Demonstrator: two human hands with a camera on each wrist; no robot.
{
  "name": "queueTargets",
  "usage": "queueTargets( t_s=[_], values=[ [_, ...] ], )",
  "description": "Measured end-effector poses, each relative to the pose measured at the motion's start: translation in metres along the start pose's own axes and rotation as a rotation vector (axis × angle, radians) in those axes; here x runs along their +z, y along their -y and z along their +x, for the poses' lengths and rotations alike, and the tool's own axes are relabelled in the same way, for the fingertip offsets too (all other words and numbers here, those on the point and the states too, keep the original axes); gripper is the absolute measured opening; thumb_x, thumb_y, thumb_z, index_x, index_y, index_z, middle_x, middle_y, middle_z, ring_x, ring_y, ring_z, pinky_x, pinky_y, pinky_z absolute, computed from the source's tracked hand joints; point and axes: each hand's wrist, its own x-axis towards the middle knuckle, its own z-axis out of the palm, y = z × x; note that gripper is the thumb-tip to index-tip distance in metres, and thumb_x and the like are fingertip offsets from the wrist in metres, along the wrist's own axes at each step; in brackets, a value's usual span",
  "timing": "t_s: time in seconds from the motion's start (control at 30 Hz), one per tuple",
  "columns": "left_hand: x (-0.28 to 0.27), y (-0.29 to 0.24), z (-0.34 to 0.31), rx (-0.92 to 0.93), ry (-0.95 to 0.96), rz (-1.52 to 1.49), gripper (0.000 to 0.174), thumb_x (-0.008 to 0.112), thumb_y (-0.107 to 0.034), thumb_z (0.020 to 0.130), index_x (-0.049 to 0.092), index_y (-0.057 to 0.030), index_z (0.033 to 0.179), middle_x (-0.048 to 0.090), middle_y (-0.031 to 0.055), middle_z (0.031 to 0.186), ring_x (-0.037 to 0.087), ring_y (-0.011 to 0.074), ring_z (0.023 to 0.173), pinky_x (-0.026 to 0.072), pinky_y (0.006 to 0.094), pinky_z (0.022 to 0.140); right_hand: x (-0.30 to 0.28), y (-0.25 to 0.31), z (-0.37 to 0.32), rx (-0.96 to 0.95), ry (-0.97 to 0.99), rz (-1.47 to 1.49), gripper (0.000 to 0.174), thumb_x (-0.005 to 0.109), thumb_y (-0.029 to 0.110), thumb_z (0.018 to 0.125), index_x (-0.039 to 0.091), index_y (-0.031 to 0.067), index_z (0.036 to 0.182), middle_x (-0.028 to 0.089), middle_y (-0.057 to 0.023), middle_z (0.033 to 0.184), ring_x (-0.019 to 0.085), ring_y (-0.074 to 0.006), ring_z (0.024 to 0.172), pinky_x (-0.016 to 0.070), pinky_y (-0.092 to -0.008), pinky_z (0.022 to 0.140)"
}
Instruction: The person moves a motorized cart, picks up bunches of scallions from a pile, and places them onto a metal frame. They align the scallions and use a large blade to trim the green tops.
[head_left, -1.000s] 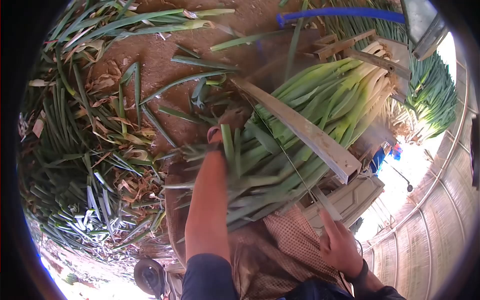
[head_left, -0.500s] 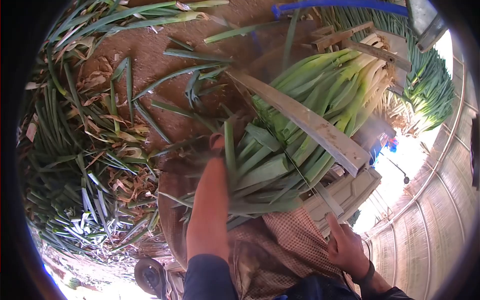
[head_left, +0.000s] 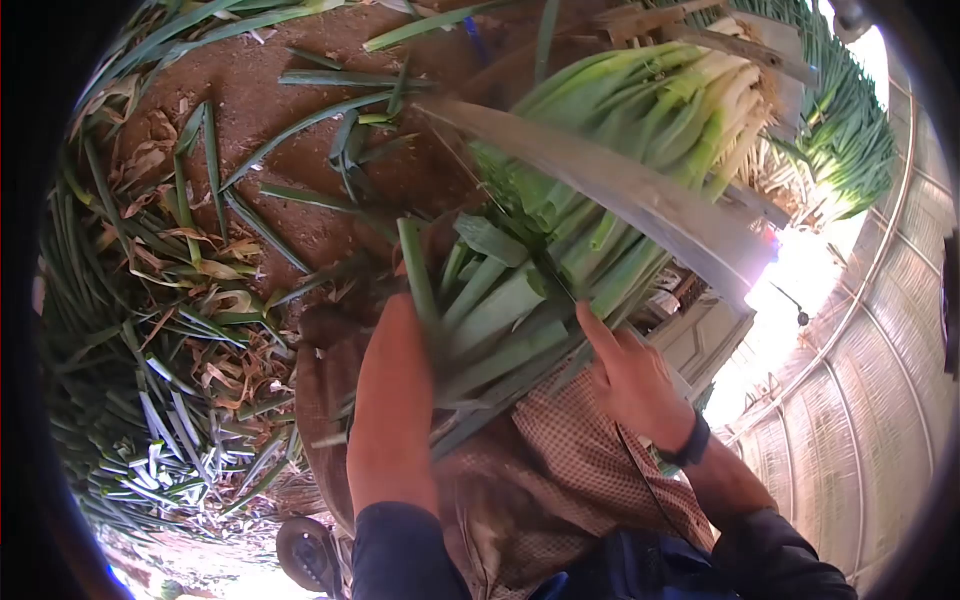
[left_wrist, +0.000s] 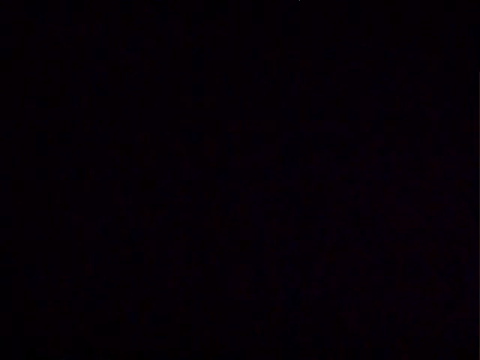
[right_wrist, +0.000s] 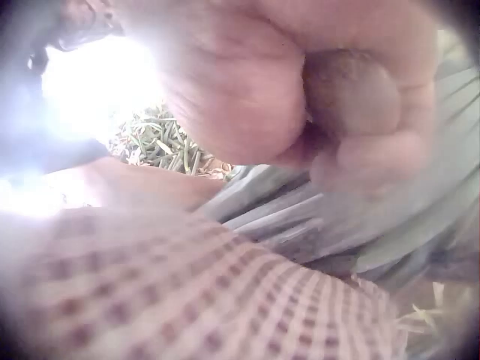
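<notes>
In the head view a thick bundle of green onions [head_left: 640, 110] lies with its white root ends at the upper right and its leaves towards the person. My right hand [head_left: 640, 385] grips a long, thin knife [head_left: 548, 272], forefinger stretched along it. The blade runs up and left across the leaves, where cut ends show beside it. In the right wrist view the round butt of the handle [right_wrist: 352, 94] shows inside the curled fingers. My left hand [head_left: 412, 262] is among the leaf tops [head_left: 500, 310], mostly hidden behind an upright leaf. The left wrist view is black.
A metal beam [head_left: 620, 190] slants over the bundle, with wooden bars [head_left: 740, 50] near the roots. Cut leaves [head_left: 110, 380] are heaped at the left on brown soil [head_left: 270, 140]. A brown mesh cloth [head_left: 570, 430] covers the lap. More green onions [head_left: 850, 150] stand at the far right.
Cut ends have appeared across the leaves, and the leaf tops lie apart from the bundle. My right hand has moved up and left with the knife. The head view has shifted slightly.
</notes>
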Motion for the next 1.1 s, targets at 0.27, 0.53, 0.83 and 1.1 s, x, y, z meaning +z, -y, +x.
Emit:
queueTargets(
  t_s=[0.27, 0.53, 0.83, 1.1],
  values=[
    [-0.004, -0.004, -0.027, -0.068, -0.022, -0.003, 0.033, 0.050, -0.022, 0.099, 0.070, -0.0078, 0.121, 0.065, 0.0082, 0.132, 0.061, 0.0336, 0.118, 0.0488, 0.0376, 0.102, -0.064, -0.017, -0.130, 0.135, 0.192, -0.031, 0.077, 0.062, 0.008, 0.086, 0.038, 0.0158, 0.158, 0.060, -0.0193, 0.086, 0.063, -0.0397, 0.070, 0.0510, -0.0507, 0.066],
    [-0.008, -0.005, -0.025, -0.102, -0.017, 0.010, 0.033, 0.050, -0.024, 0.100, 0.069, -0.0079, 0.122, 0.065, 0.0080, 0.131, 0.061, 0.0326, 0.116, 0.0491, 0.0373, 0.101, 0.003, -0.023, -0.006, 0.048, 0.108, -0.021, 0.079, 0.061, 0.001, 0.082, 0.038, 0.0128, 0.157, 0.063, -0.0203, 0.086, 0.064, -0.0421, 0.076, 0.0503, -0.0511, 0.067],
    [-0.006, 0.001, -0.019, -0.117, -0.012, 0.015, 0.034, 0.050, -0.026, 0.100, 0.068, -0.0080, 0.123, 0.065, 0.0078, 0.130, 0.061, 0.0315, 0.115, 0.0494, 0.0370, 0.099, -0.038, -0.030, -0.145, 0.443, 0.303, 0.035, 0.041, 0.051, 0.009, 0.095, 0.044, -0.0102, 0.130, 0.064, -0.0320, 0.099, 0.066, -0.0488, 0.092, 0.0517, -0.0575, 0.080],
    [0.023, 0.036, -0.046, -0.169, 0.029, -0.008, 0.035, 0.051, -0.027, 0.101, 0.068, -0.0080, 0.125, 0.064, 0.0076, 0.129, 0.061, 0.0305, 0.113, 0.0496, 0.0368, 0.097, 0.033, -0.047, -0.072, 0.341, 0.271, 0.084, 0.026, 0.057, 0.008, 0.090, 0.048, -0.0062, 0.111, 0.064, -0.0303, 0.097, 0.066, -0.0489, 0.085, 0.0531, -0.0563, 0.073]
  ],
)
